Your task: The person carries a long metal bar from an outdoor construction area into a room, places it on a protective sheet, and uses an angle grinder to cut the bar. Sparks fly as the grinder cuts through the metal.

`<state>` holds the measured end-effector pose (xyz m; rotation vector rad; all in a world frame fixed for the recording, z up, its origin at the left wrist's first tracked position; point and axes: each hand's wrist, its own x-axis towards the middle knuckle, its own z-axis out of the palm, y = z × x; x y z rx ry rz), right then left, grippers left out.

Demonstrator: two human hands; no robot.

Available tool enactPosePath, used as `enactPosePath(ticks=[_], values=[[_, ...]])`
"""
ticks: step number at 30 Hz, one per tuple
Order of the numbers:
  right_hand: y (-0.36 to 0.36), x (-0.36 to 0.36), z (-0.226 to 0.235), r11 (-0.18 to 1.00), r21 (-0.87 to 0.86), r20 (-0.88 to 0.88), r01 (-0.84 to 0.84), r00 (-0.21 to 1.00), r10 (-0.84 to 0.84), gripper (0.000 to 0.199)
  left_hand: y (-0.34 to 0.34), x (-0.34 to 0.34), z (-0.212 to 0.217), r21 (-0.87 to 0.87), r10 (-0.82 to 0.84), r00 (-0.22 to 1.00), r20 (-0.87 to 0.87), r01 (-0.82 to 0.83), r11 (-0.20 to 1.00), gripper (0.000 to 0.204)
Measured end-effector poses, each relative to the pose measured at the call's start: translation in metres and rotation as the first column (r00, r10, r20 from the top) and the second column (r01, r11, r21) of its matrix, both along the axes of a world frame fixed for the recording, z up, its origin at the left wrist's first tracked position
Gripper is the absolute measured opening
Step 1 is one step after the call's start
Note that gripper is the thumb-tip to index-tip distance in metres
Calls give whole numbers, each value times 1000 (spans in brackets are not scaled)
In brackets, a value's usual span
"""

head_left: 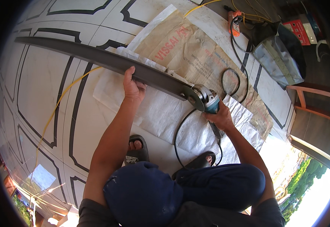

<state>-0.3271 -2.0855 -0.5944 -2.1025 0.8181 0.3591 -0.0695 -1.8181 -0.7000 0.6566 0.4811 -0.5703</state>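
Note:
A long dark grey metal profile (97,56) slants from the far left to the middle of the view. My left hand (133,86) is closed round its near edge, with the thumb on top. In my right hand (221,116) is a teal and silver angle grinder (207,97), gripped by its body. The grinder's disc (193,99) stands at the right end of the profile; I cannot tell whether it touches the metal. A black power cord (176,137) loops from the back of the grinder.
White sheeting (161,121) and a brown printed sack (195,49) cover the tiled floor (40,87). A yellow cable (59,102) crosses at left. An orange connector (234,22), a grey bag (278,60) and a wooden frame (312,90) stand at the right.

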Motion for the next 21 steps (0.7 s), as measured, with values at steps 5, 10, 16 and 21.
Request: enactPosePath(ticks=[5, 10, 16, 21], values=[[1, -2, -4, 999, 30, 22, 26, 999, -26, 88, -2, -1, 4, 23, 5, 1000, -7, -5, 1000, 33], [2, -4, -4, 998, 51, -2, 48, 999, -48, 86, -2, -1, 4, 21, 12, 1000, -10, -12, 1000, 35], [3, -2, -2, 998, 52, -8, 43, 999, -43, 84, -3, -2, 6, 22, 17, 1000, -11, -17, 1000, 37], [2, -4, -6, 997, 61, 20, 43, 999, -44, 83, -3, -2, 8, 24, 20, 1000, -13, -20, 1000, 36]])
